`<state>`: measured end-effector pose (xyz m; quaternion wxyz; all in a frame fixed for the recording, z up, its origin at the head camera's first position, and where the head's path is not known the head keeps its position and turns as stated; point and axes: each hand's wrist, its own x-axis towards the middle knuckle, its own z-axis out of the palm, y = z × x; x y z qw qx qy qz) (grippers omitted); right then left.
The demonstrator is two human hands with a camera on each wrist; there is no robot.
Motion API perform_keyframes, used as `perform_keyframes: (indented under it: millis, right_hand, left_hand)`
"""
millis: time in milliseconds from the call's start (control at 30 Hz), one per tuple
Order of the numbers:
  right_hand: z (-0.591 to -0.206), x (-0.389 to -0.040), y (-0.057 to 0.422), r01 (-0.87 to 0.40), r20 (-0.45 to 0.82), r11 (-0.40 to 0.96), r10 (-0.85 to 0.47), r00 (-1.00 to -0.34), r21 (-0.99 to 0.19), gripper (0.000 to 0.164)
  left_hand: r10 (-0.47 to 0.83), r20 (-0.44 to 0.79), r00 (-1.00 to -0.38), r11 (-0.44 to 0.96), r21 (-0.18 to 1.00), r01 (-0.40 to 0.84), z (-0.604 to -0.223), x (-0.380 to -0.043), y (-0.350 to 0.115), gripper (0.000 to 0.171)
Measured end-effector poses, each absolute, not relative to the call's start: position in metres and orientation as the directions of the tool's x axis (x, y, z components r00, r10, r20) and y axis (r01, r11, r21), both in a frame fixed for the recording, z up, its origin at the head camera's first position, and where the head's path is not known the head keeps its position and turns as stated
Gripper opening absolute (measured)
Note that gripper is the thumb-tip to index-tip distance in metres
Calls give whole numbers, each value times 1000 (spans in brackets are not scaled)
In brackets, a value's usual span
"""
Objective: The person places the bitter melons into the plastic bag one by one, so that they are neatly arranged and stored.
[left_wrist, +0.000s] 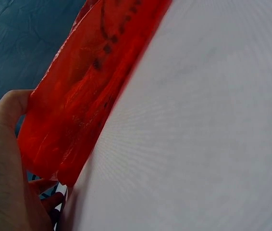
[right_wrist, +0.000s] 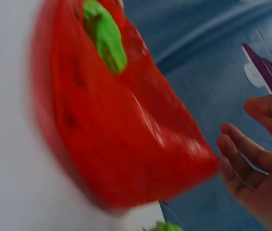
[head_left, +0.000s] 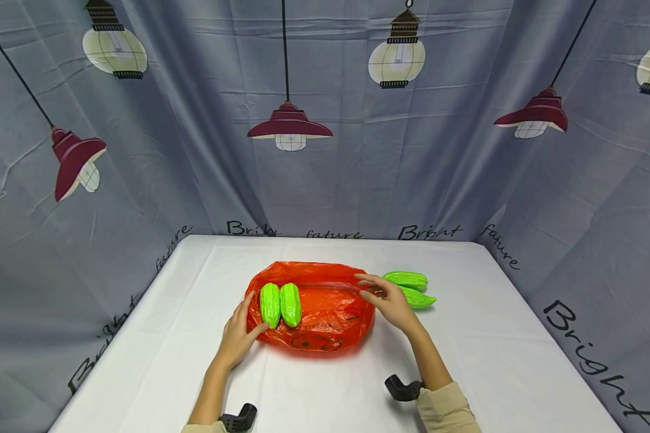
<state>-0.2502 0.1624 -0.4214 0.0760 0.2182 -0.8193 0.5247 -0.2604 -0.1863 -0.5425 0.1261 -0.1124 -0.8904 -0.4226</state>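
Observation:
A red plastic bag (head_left: 330,307) lies spread open on the white table. Inside its left part, two bright green bitter melons (head_left: 290,305) rest side by side. My left hand (head_left: 235,338) holds the bag's left end, with the thumb at the rim and fingers partly hidden beneath in the left wrist view. At the bag's right end, my right hand (head_left: 392,300) hovers with fingers spread and loosely bent, holding nothing. Its fingertips are close to the red rim; whether they touch cannot be told. Just beyond it, two more bitter melons (head_left: 419,299) lie on the table, partly hidden by the hand.
The white-covered table (head_left: 195,288) runs back to a grey-blue curtain (head_left: 325,180) printed with lamps and lettering. Black wrist mounts (head_left: 403,388) sit on both forearms, low over the cloth.

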Motion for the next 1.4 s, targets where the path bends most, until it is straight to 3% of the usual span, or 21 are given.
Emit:
perform_keyframes:
  millis: [267, 433, 700, 1033, 1400]
  right_hand:
    - [-411, -270, 221, -439, 325, 480, -305, -895, -760, 36]
    - [-402, -286, 258, -412, 212, 548, -392, -895, -728, 36]
    - [-429, -335, 316, -386, 3, 486, -619, -785, -784, 41]
    - [-439, -354, 328, -376, -134, 526, -697, -704, -763, 41]
    - [-450, -357, 322, -303, -213, 571, -666, -715, -763, 44]
  left_hand:
    - [90, 327, -941, 629, 714, 308, -545, -263, -187, 80]
    - [89, 316, -945, 631, 716, 299, -544, -262, -187, 81]
    - [87, 304, -949, 629, 722, 289, -540, -261, -185, 81]
    - [80, 311, -947, 624, 725, 290, -543, -260, -185, 81]
    - [82, 312, -946, 627, 722, 293, -542, -261, -185, 80]
